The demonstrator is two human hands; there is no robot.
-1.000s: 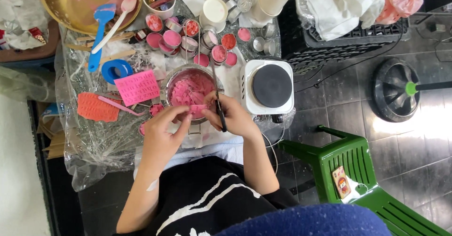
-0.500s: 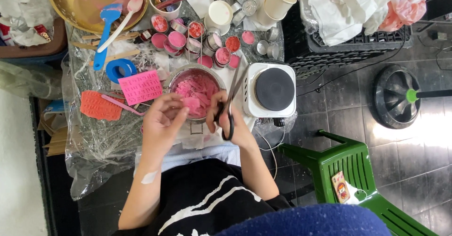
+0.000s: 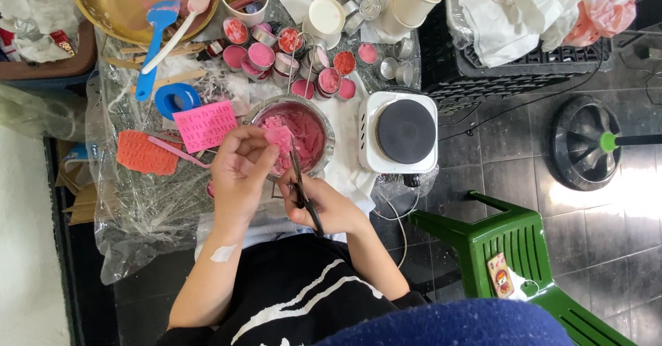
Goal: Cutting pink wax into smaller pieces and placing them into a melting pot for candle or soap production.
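Dark floor tiles frame a crowded work table (image 3: 138, 208) wrapped in crinkled clear plastic, seen from straight above. Right in the middle sits a metal bowl (image 3: 324, 129) full of pink chunks, with a white hotplate (image 3: 398, 133) just beside it on the right.

The left hand (image 3: 238, 173) hovers over the bowl's near-left rim, fingertips pressed together in a pinch on a small pink piece (image 3: 278, 135). The right hand (image 3: 324, 204) sits just near of the bowl, fingers curled through the handles of dark scissors (image 3: 300, 180). The blades point away from the body, running near to far, and their tips come up right beside the pinched piece, on its right. So the piece lies just far and left of the scissor hand, and the blades line up alongside it.

Whether the blades are parted or closed is hard to make out; they read as one thin dark line. The piece's lower edge is hidden behind the left fingers.

Further off: small tins of pink and red (image 3: 289, 49), a pink card (image 3: 205, 125), an orange mat (image 3: 145, 153), a green chair (image 3: 510, 249) at the near right.
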